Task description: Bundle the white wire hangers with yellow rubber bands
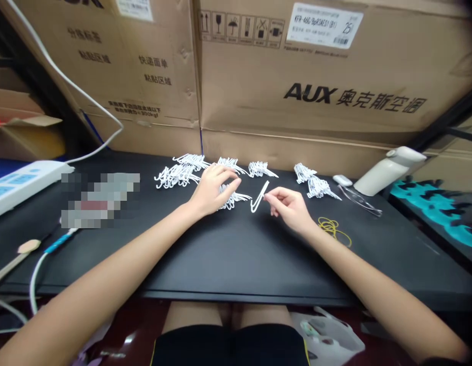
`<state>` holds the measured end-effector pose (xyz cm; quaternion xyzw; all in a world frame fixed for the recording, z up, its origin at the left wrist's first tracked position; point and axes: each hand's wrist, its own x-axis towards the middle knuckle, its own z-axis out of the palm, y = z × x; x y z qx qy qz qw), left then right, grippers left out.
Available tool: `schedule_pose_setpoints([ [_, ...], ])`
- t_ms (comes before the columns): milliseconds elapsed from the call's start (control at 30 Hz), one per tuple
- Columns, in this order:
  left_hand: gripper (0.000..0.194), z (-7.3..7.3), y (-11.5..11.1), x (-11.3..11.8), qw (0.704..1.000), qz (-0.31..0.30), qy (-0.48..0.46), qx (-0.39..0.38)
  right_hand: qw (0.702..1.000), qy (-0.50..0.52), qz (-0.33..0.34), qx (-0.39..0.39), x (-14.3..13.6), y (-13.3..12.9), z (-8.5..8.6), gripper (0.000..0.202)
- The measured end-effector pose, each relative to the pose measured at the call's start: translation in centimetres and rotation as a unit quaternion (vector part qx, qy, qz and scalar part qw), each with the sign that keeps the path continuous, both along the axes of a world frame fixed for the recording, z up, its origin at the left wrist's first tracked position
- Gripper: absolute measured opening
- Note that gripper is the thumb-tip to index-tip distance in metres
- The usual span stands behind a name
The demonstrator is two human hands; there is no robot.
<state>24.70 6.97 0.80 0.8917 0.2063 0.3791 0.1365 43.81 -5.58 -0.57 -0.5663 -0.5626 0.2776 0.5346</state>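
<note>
My right hand (290, 209) pinches one white wire hook (259, 198) between thumb and fingertips, just above the black tabletop. To its left, my left hand (213, 189) hovers over or rests on a bunch of white hooks (232, 198); its fingers are stretched and apart, and partly cover the bunch. More white hooks lie in bunches behind and beside it: one pile (175, 176) at the left, another (227, 163) behind the fingers, a small one (260, 169) in the middle. Further right are two bunches (305, 173) close together.
Yellow rubber bands (333, 229) lie near my right forearm. Beyond them are glasses (360, 201), a small white case (342, 180) and a tilted white bottle (386, 172). A power strip (26, 183) and blurred item (102, 201) sit left. Cardboard boxes (335, 122) line the back.
</note>
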Motion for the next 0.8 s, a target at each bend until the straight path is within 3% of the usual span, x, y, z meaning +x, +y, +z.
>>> schedule_pose_setpoints([
  [100,0.031,0.6,-1.5,0.2,0.995,-0.095,-0.006,-0.026,0.999,-0.008,0.037,0.006,-1.3,-0.6,-0.1,0.029],
  [167,0.032,0.7,-2.4,0.4,0.985,-0.141,0.001,-0.095,0.999,-0.023,0.048,0.010,-1.7,-0.8,-0.1,0.028],
  [333,0.034,0.6,-3.6,0.7,0.954,-0.179,-0.021,-0.238,0.997,-0.054,0.039,0.030,-1.8,-0.9,-0.2,0.028],
  [433,0.031,0.9,-3.1,0.8,0.941,-0.170,-0.065,-0.286,0.997,-0.037,-0.013,0.060,-1.5,-0.5,-0.4,0.032],
  [533,0.031,1.3,-1.9,0.7,0.923,-0.124,-0.155,-0.328,0.995,-0.047,-0.064,0.062,-0.8,0.4,-1.0,0.032],
  [633,0.031,1.3,-0.4,0.6,0.897,-0.104,-0.202,-0.378,0.983,-0.176,-0.037,0.031,-0.2,1.8,-1.6,0.023],
  [733,0.032,0.7,0.7,0.4,0.911,-0.096,-0.157,-0.368,0.956,-0.292,-0.006,0.019,-0.1,3.1,-2.0,0.019],
  [800,0.031,0.2,1.1,0.3,0.923,-0.102,-0.124,-0.349,0.948,-0.317,0.006,0.017,-0.1,3.5,-2.0,0.015],
])
